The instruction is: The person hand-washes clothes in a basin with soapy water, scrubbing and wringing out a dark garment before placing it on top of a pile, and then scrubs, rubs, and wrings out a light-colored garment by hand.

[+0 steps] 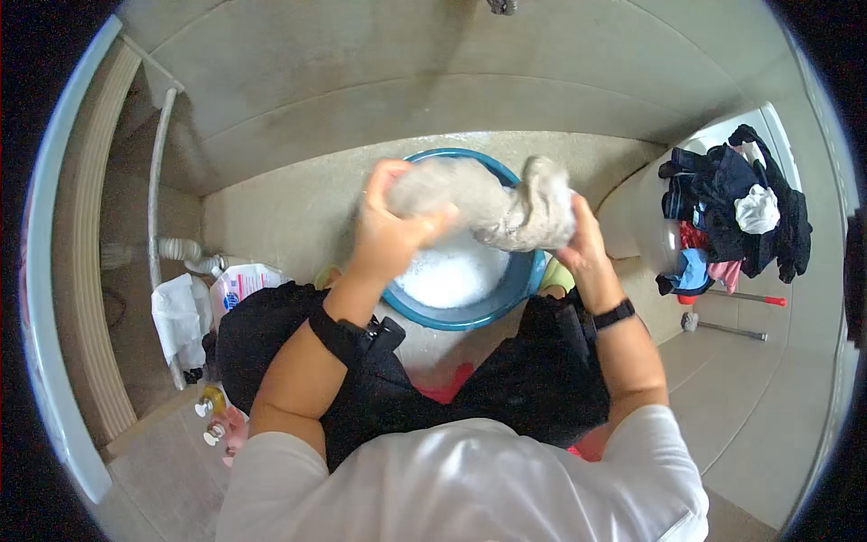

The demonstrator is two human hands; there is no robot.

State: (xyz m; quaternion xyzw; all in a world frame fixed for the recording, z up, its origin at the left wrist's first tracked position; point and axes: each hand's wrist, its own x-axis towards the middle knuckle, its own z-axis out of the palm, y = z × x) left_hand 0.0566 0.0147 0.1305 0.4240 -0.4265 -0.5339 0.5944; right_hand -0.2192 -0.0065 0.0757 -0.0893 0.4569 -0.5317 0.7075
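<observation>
Between my two hands a wet, light grey cloth [524,214] is held up, bunched and partly blurred by motion; what kind of garment it is I cannot make out. My left hand [395,221] grips its left end, thumb and fingers around it. At the right end, my right hand [582,237] closes on the folds. Below sits a round blue basin [456,321] with white suds [456,275] in it. The cloth hangs over the basin and hides part of its far rim.
On the right, dark and coloured clothes [731,208] lie piled on a white appliance or bin [637,212]. To the left are a white and pink bag [244,282], a drain pipe [185,253] and pump bottles [221,417]. A tiled wall [406,63] stands behind the basin.
</observation>
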